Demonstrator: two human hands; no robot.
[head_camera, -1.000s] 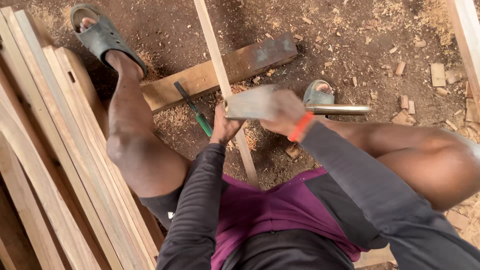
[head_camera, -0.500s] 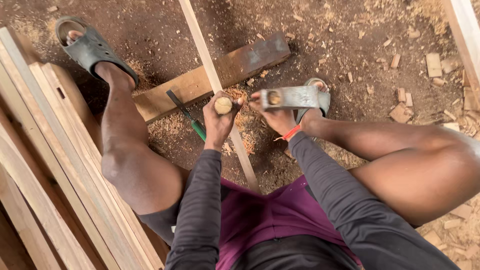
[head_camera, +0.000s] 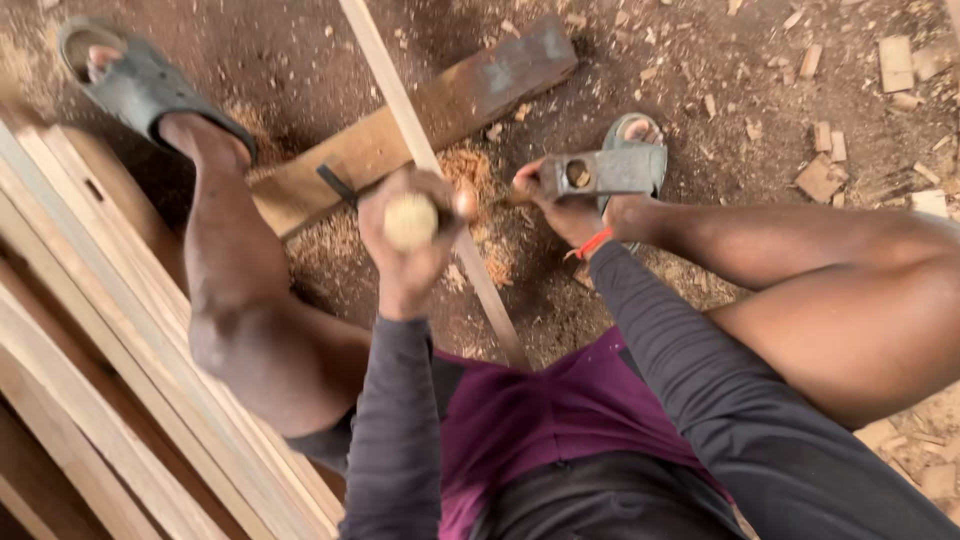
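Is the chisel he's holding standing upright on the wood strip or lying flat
Upright: the left hand is fisted around the chisel, and its round handle end faces straight up at the camera, over the wood strip.

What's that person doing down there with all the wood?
A person sits on the dirt floor over a thin wooden strip that crosses a thicker plank. The left hand grips a chisel's round wooden handle upright on the strip. The right hand holds a metal hammer beside it. Sawdust lies around.
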